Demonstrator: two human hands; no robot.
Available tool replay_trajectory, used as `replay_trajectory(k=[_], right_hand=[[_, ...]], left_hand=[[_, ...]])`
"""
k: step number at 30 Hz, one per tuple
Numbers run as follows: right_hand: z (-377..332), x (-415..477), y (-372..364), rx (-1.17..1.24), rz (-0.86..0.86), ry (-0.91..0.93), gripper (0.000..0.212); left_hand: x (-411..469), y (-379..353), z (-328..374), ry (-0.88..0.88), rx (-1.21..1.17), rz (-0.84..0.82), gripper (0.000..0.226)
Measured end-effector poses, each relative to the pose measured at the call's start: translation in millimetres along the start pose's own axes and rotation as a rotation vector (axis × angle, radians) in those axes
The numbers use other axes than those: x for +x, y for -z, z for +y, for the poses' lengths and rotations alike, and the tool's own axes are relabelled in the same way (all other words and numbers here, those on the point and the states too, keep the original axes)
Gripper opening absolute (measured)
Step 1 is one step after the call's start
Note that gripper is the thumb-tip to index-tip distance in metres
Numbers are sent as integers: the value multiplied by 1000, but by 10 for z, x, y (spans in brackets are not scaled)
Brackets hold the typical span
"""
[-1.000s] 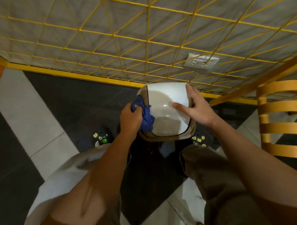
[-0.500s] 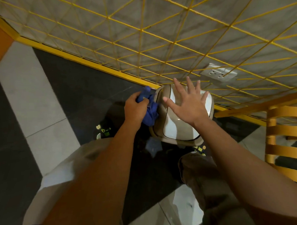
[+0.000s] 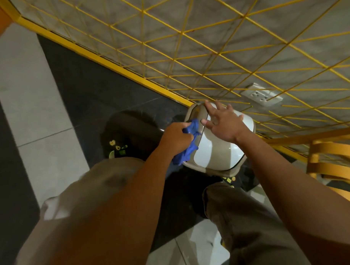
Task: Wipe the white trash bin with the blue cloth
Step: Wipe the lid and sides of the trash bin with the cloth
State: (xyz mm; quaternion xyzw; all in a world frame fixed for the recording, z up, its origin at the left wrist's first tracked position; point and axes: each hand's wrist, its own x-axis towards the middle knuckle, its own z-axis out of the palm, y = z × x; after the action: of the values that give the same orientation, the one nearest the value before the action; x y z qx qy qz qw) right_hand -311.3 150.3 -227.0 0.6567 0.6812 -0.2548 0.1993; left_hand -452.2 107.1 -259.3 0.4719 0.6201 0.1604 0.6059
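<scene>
On the bin (image 3: pixel 216 150) lid, right hand (image 3: pixel 223 124) splayed flat, left hand (image 3: pixel 176 136) gripping blue cloth (image 3: pixel 187 149), bin body hidden.

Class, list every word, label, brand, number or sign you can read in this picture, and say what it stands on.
No readable text anywhere.
White trash bin: no label shows.
Blue cloth: plain.
Wall socket: no readable marking.
Shoe: small yellow and green charms, too small to read as words.

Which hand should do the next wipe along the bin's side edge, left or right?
Left. The left hand is closed on the blue cloth, which lies against the left edge of the white trash bin. The right hand is spread flat on the lid with nothing in it, better placed for steadying the bin.
</scene>
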Motion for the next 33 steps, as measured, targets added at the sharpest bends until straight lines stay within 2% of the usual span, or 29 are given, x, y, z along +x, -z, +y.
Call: replay_trajectory(k=[3, 8, 11, 16, 23, 28, 33], right_hand=[[-4, -14, 5, -11, -1, 7, 62], [26, 34, 32, 3, -52, 13, 59], [51, 55, 44, 3, -68, 14, 56], [33, 33, 19, 10, -38, 10, 56], [37, 34, -9, -21, -7, 8, 55], [30, 29, 7, -22, -19, 8, 59], [27, -11, 16, -38, -60, 17, 80]], left_hand=[[-24, -10, -26, -6, 68, 20, 37], [111, -53, 138, -143, -197, 48, 48], [125, -72, 99, -117, -213, 61, 45], [-81, -131, -126, 10, -31, 76, 30], [-338, -420, -177, 82, -246, 276, 44], [-89, -249, -111, 63, -325, 177, 46], [-138, -183, -161, 106, -180, 53, 37]])
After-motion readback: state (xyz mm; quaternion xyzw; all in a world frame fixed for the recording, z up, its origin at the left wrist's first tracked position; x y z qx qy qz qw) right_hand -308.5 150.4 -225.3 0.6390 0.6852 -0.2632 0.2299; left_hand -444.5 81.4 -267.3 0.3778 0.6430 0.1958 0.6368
